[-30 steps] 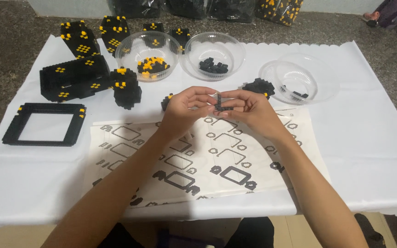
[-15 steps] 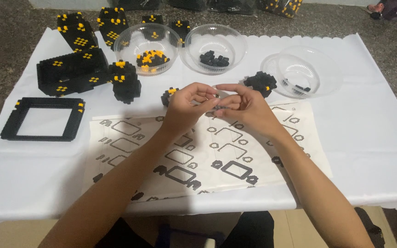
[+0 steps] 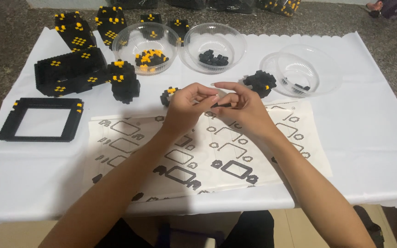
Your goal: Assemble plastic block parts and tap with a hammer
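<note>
Both hands meet above middle of surface, fingertips pinched together. Left hand [image 3: 187,104] and right hand [image 3: 244,108] grip small black brick piece [image 3: 220,105] between them, mostly hidden by fingers. Instruction sheet [image 3: 207,151] lies flat under wrists, toward near edge. Small black-and-yellow block [image 3: 167,96] sits just beside left hand. Toward far edge: clear bowl of yellow and black bricks [image 3: 147,42], clear bowl of black bricks [image 3: 214,40], near-bare bowl [image 3: 302,69] toward right. Black square frame [image 3: 42,119] rests at left edge.
</note>
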